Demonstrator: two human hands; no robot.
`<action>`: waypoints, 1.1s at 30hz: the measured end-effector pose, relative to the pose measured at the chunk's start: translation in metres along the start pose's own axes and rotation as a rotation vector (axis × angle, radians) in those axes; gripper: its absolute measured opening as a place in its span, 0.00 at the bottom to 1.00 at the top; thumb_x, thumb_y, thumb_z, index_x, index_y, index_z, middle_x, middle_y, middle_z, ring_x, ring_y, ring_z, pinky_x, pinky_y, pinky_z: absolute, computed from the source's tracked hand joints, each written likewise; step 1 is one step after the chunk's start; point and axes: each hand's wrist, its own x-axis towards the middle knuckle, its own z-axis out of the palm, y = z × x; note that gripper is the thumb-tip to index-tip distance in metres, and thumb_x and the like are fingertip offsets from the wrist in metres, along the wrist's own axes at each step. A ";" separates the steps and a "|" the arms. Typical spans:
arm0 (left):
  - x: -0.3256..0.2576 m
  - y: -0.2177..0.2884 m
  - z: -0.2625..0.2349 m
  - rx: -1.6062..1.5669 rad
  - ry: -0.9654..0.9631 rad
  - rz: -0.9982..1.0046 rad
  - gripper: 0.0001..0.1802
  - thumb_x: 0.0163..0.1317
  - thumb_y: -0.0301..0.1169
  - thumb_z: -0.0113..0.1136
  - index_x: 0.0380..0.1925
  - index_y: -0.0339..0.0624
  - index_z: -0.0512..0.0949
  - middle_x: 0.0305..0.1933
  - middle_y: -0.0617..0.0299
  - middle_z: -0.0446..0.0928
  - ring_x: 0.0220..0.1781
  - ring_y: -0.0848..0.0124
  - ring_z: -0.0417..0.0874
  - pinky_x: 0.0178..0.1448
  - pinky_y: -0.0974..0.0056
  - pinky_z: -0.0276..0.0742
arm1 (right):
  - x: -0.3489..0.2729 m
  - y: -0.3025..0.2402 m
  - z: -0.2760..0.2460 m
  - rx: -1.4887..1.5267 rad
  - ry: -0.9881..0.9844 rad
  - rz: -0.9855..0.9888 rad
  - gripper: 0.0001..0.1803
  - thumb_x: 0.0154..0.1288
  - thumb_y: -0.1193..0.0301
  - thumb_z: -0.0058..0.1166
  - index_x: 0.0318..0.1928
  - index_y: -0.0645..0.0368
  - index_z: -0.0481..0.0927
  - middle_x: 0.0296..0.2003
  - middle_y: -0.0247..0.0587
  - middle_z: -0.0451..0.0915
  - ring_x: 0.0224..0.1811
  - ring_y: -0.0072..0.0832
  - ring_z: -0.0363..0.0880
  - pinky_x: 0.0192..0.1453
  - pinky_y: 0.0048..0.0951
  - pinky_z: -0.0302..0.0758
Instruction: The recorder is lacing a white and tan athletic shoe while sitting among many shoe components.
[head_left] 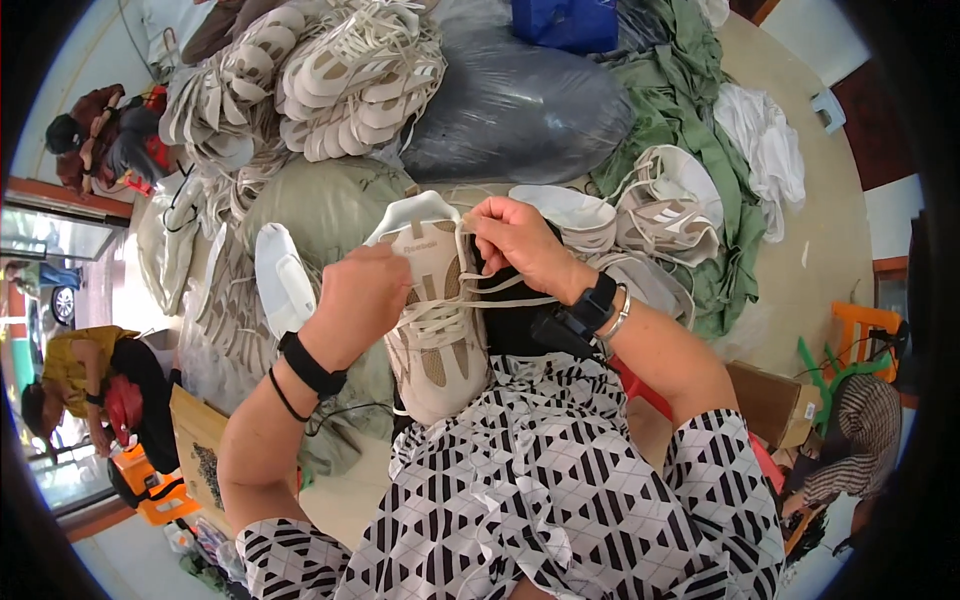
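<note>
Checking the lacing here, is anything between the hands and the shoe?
Nothing visible. The left hand grips the side of the beige shoe, and the right hand pinches its lace directly.

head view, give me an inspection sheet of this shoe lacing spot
surface: the person's lap in a black-and-white patterned garment; pale floor beyond
job's things: beige shoe resting toe-down on the lap, white lace partly threaded
clutter: heap of laced shoe uppers, grey sack, green cloth, white cloth, cardboard box
grippers: left hand grips the shoe's side; right hand pinches the lace by the tongue
cables: thin black cord below the left wrist
surroundings: other people seated at left and right; orange stool
</note>
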 end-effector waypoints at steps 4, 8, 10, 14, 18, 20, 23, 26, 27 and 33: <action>0.007 0.011 -0.001 0.220 -0.080 -0.013 0.04 0.48 0.29 0.64 0.24 0.45 0.78 0.28 0.61 0.76 0.36 0.59 0.78 0.37 0.59 0.74 | 0.000 -0.001 -0.001 -0.048 -0.104 -0.018 0.10 0.68 0.65 0.53 0.39 0.61 0.74 0.21 0.31 0.74 0.18 0.16 0.72 0.22 0.18 0.73; 0.006 0.010 0.011 -0.075 0.001 -0.105 0.02 0.49 0.27 0.62 0.23 0.46 0.78 0.29 0.62 0.77 0.36 0.60 0.77 0.38 0.59 0.74 | -0.004 -0.010 -0.002 -0.055 -0.110 -0.003 0.10 0.68 0.67 0.54 0.38 0.62 0.74 0.21 0.32 0.76 0.17 0.17 0.73 0.22 0.17 0.73; -0.001 0.015 0.011 -0.095 0.083 -0.075 0.03 0.51 0.24 0.60 0.26 0.46 0.78 0.28 0.64 0.77 0.37 0.61 0.77 0.39 0.59 0.73 | -0.001 -0.002 -0.006 0.127 -0.051 0.010 0.09 0.68 0.69 0.53 0.39 0.62 0.74 0.23 0.34 0.76 0.18 0.18 0.74 0.25 0.18 0.75; -0.004 0.023 0.017 -0.139 0.085 -0.220 0.08 0.51 0.23 0.59 0.33 0.45 0.78 0.28 0.65 0.78 0.37 0.62 0.77 0.40 0.59 0.73 | -0.004 -0.001 -0.004 0.089 -0.076 0.018 0.09 0.68 0.71 0.51 0.43 0.63 0.73 0.26 0.37 0.78 0.22 0.20 0.77 0.27 0.20 0.76; -0.006 0.026 0.028 -0.147 0.182 -0.253 0.11 0.52 0.25 0.59 0.36 0.49 0.77 0.31 0.69 0.78 0.41 0.62 0.78 0.40 0.56 0.74 | -0.007 -0.002 -0.003 0.046 -0.139 -0.011 0.12 0.70 0.70 0.48 0.49 0.63 0.71 0.34 0.39 0.80 0.31 0.22 0.81 0.34 0.21 0.79; -0.007 0.028 0.026 -0.152 0.176 -0.233 0.10 0.51 0.25 0.60 0.35 0.50 0.78 0.32 0.70 0.77 0.42 0.63 0.78 0.41 0.57 0.73 | -0.009 -0.004 -0.004 0.026 -0.136 -0.017 0.13 0.71 0.70 0.48 0.51 0.64 0.70 0.35 0.40 0.81 0.32 0.22 0.81 0.35 0.21 0.79; -0.008 0.030 0.021 0.099 0.170 0.017 0.10 0.50 0.28 0.63 0.33 0.52 0.78 0.32 0.70 0.75 0.43 0.64 0.76 0.45 0.57 0.71 | -0.012 -0.009 -0.004 -0.032 -0.121 -0.085 0.12 0.71 0.70 0.47 0.49 0.65 0.71 0.36 0.42 0.82 0.32 0.22 0.81 0.35 0.21 0.79; -0.001 0.025 0.022 0.246 0.173 0.148 0.09 0.48 0.30 0.64 0.31 0.51 0.77 0.31 0.68 0.73 0.42 0.64 0.74 0.47 0.57 0.69 | -0.012 -0.015 -0.005 -0.149 -0.097 -0.113 0.10 0.71 0.70 0.48 0.46 0.64 0.73 0.35 0.42 0.82 0.32 0.22 0.81 0.36 0.21 0.79; 0.001 0.027 0.022 0.326 0.141 0.158 0.08 0.47 0.30 0.63 0.29 0.50 0.76 0.30 0.68 0.72 0.42 0.64 0.74 0.47 0.57 0.69 | -0.013 -0.016 -0.004 -0.166 -0.076 -0.107 0.09 0.71 0.70 0.48 0.45 0.63 0.73 0.34 0.41 0.82 0.32 0.21 0.81 0.36 0.21 0.79; 0.016 0.028 0.029 0.400 0.046 0.124 0.05 0.52 0.30 0.63 0.28 0.45 0.76 0.30 0.63 0.72 0.38 0.63 0.73 0.44 0.58 0.69 | -0.011 -0.011 0.004 -0.181 -0.083 -0.198 0.06 0.70 0.73 0.47 0.43 0.62 0.73 0.30 0.37 0.80 0.30 0.19 0.78 0.36 0.20 0.77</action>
